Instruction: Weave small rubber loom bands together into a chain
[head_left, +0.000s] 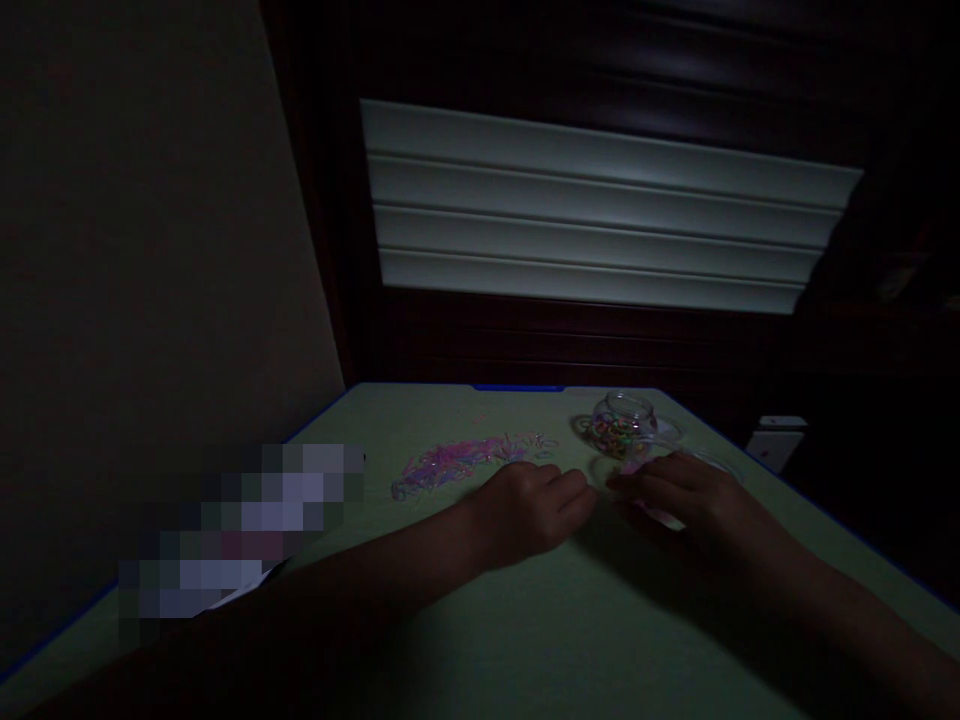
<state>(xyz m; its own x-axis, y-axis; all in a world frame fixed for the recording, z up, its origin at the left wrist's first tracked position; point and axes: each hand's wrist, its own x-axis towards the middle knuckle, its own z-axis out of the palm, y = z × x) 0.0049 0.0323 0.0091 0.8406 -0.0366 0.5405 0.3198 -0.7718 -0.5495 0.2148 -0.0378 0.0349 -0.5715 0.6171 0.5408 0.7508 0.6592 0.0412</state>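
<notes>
My left hand is closed, its fingertips pinched together just above the table; whatever it may hold is too small and dark to make out. Close by on the right, my right hand curls its fingers over a pinkish-white thing that they mostly hide. Behind my left hand lies a loose pile of thin pink, purple and pale loops, which look like small elastic bands. A round clear jar with an open mouth stands behind my right hand, partly filled with small multicoloured pieces.
The pale green table has a blue edge. A blurred-out, pixelated item lies at its left. Clear round rims show beside the jar. A wall and a dark wooden panel with light slats stand beyond.
</notes>
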